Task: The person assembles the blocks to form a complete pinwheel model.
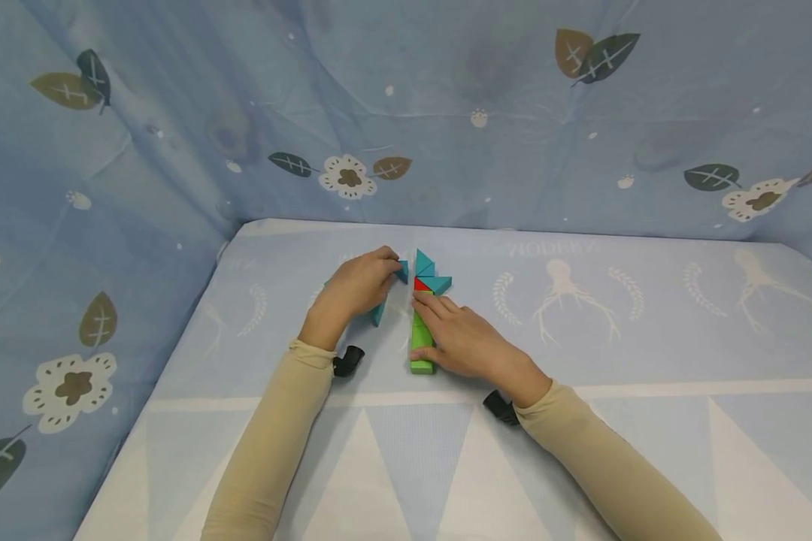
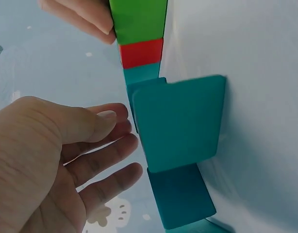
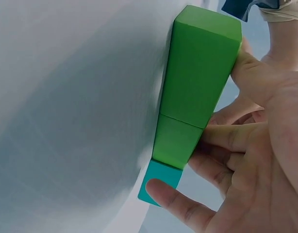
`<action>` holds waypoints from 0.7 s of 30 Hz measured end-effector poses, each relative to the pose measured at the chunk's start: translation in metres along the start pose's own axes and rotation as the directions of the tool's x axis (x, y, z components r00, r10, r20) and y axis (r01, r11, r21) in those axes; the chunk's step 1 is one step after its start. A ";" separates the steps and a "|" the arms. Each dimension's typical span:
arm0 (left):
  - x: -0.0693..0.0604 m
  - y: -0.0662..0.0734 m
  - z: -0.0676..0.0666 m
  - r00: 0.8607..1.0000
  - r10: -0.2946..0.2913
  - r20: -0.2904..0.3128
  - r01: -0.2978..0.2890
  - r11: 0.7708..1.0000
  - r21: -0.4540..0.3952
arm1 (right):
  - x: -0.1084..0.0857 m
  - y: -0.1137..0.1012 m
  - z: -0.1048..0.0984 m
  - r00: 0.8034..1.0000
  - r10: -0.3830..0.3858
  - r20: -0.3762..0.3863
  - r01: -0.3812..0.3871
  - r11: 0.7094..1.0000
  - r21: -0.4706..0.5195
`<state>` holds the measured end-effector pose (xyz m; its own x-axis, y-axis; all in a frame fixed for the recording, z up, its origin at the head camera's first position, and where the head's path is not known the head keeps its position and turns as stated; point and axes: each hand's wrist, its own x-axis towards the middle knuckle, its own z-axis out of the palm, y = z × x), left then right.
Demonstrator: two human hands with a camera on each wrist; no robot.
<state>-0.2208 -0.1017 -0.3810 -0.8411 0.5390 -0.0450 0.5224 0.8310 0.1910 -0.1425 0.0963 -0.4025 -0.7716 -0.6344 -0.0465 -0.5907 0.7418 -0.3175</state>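
Green blocks (image 1: 421, 333) stand in a row on the counter (image 1: 622, 368), a red block (image 1: 420, 284) and teal blocks (image 1: 436, 285) beyond. The right hand (image 1: 465, 342) rests fairly straight fingers against the row; the left hand (image 1: 359, 285), loosely spread, holds nothing. Probably light, stiff, smooth: best pinched by opposite flat sides.

Green blocks (image 1: 419, 330) aligned end to end beneath the right hand (image 1: 465, 342); red triangle (image 1: 420, 285) and teal triangles (image 1: 438, 283) beyond its fingertips; separate teal pieces (image 1: 377, 314) beside the left hand (image 1: 357, 285).
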 end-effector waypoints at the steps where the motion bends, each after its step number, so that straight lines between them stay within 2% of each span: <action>1: 0.000 -0.001 0.000 1.000 -0.003 -0.003 0.003 1.000 0.000 | 0.000 0.000 0.000 1.000 0.001 0.001 -0.001 1.000 -0.002; 5: 0.000 -0.002 0.001 1.000 -0.014 -0.009 0.014 1.000 -0.003 | 0.000 0.000 0.000 1.000 -0.004 -0.003 0.003 1.000 -0.008; 21: 0.001 0.000 0.002 1.000 0.005 -0.010 -0.005 1.000 0.013 | -0.001 0.000 -0.001 1.000 -0.023 -0.013 0.022 1.000 -0.003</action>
<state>-0.2208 -0.1010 -0.3834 -0.8399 0.5416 -0.0341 0.5281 0.8302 0.1783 -0.1421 0.0970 -0.4018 -0.7612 -0.6479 -0.0267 -0.6085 0.7279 -0.3161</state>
